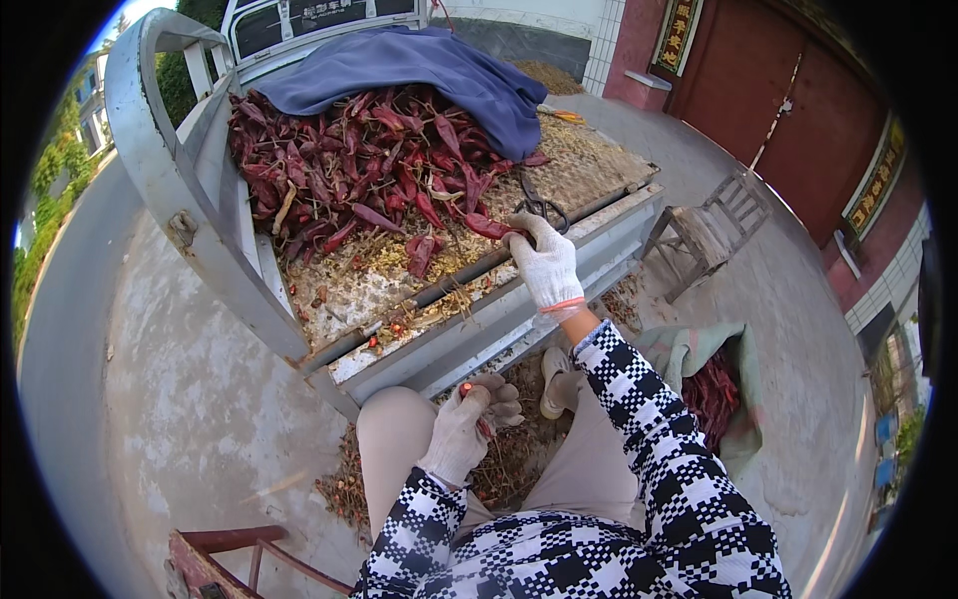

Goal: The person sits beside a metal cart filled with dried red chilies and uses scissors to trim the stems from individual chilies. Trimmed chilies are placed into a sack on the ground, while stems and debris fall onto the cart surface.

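My right hand (548,263), in a white knit glove, pinches the end of a dried red chili pepper (485,225) at the edge of the truck bed. Just beyond it lies a pair of black-handled scissors (540,205). Lower down, above my lap, my gloved left hand (464,430) is curled around a red chili (467,389); its pale, cut-looking end shows by the thumb. The rest of that chili is mostly hidden by the fingers. A large heap of dried chilies (359,165) covers much of the truck bed (337,296), partly under a blue cloth (419,67).
A grey metal side frame (202,202) rises at left. The lowered tailgate (441,337) lies before my knees. At right stand an open sack (748,404) holding chilies (711,397) and a wooden chair (707,228). Stem debris (509,464) litters the ground between my legs.
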Demonstrator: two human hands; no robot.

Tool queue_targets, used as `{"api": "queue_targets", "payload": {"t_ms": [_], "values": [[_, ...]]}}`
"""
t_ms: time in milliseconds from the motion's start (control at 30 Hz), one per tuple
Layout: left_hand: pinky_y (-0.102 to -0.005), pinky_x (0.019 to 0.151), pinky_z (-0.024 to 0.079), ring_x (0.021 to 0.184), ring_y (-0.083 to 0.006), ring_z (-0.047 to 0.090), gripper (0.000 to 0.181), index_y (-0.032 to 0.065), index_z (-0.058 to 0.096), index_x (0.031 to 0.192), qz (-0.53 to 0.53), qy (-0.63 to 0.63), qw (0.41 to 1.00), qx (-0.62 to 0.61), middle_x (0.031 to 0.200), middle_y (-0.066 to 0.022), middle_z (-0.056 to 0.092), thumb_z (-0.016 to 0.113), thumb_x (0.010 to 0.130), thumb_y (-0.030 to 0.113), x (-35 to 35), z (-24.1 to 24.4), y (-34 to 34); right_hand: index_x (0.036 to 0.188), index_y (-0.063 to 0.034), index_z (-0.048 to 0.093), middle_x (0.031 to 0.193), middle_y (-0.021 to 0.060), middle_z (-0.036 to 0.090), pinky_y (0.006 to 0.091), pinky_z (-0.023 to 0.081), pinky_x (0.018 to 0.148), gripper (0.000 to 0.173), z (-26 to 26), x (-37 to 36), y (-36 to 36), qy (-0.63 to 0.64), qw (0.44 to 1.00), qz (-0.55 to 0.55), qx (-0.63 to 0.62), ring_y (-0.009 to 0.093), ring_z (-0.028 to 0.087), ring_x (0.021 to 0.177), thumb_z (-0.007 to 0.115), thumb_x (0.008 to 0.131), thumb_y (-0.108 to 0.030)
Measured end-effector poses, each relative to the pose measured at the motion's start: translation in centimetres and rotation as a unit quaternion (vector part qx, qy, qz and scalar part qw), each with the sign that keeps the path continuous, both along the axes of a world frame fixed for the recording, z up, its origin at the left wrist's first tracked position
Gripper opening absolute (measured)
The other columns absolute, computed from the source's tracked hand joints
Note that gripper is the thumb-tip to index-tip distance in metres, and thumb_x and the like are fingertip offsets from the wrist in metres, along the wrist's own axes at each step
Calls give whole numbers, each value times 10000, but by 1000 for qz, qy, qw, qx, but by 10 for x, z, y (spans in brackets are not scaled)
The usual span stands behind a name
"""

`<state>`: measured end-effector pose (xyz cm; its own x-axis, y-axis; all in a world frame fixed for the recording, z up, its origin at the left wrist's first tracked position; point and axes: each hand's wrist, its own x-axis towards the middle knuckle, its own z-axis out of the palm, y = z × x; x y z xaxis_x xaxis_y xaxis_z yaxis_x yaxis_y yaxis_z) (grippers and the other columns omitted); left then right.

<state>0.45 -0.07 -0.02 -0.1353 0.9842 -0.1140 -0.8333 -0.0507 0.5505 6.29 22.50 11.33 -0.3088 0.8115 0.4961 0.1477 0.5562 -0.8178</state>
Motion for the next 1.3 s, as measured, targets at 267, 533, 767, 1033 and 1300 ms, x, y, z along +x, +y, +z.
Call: {"api": "queue_targets", "payload": {"t_ms": [267,533,767,1033,1300], "values": [[-464,957,554,1117,-282,644,344,-20,518,1297,34,-69,996,55,1249,-188,615,530,1049,219,-4,0,-1,1067,17,677,868,140,721,299,559,701,231,-28,58,-114,-54,997,46,44,183,719,765,725,852,-51],[-468,989,554,1073,-295,669,453,15,520,1319,56,-37,997,39,1176,-163,669,631,1000,316,0,5,-2,954,-43,694,913,128,704,380,562,655,236,-69,96,-170,-211,946,158,187,300,702,773,787,776,-168],[-352,768,555,859,-203,646,333,3,560,1238,50,-35,998,2,1029,-107,654,647,998,218,-1,4,-6,945,-70,722,897,112,680,416,544,731,258,-40,99,-148,-230,939,215,141,315,669,824,771,792,-272],[-278,709,517,809,-135,625,231,-15,613,1159,42,81,996,-22,967,-65,665,649,997,145,6,12,-8,1033,-37,720,968,129,679,385,541,830,194,-35,70,-109,-196,931,290,103,322,660,925,673,893,-162],[-253,660,491,690,-100,585,174,-4,649,1106,26,247,968,-43,821,-33,653,642,980,115,4,3,-5,966,-14,719,871,144,679,372,528,746,219,-50,79,-123,-144,942,270,-137,267,659,818,609,926,-199]]}}
